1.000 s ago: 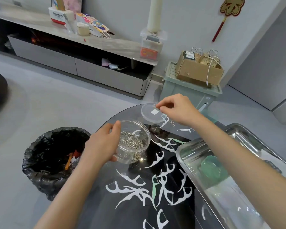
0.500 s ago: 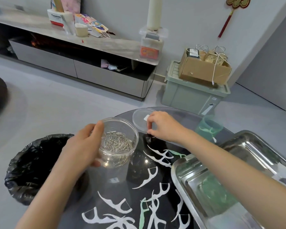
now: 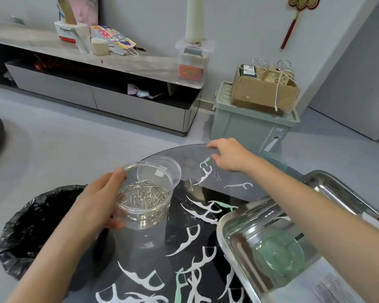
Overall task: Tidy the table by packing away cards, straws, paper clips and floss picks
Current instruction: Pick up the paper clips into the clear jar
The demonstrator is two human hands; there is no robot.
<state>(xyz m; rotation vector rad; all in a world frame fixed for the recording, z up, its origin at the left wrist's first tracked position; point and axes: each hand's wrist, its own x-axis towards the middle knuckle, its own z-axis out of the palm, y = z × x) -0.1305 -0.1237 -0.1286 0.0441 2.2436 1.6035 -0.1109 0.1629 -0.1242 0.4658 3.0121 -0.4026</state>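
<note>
Presently the clear jar (image 3: pixel 144 215) of paper clips is gripped around its wall by the curled fingers of the left hand (image 3: pixel 96 204), and its lid (image 3: pixel 162 171) lies just behind it. Beyond the jar and to its right, the right hand (image 3: pixel 230 155) is stretched over a few loose paper clips (image 3: pixel 216 176) on the glass table (image 3: pixel 184 156). Whether one is pinched cannot be told (the fingertips are bent down and partly hidden). Such clips are judged light, stiff and slippery on glass, so each is best nipped across its wire loops. Floss picks (image 3: pixel 184 243) are strewn in front of the jar; they are judged thin and springy, best taken by the handle.
</note>
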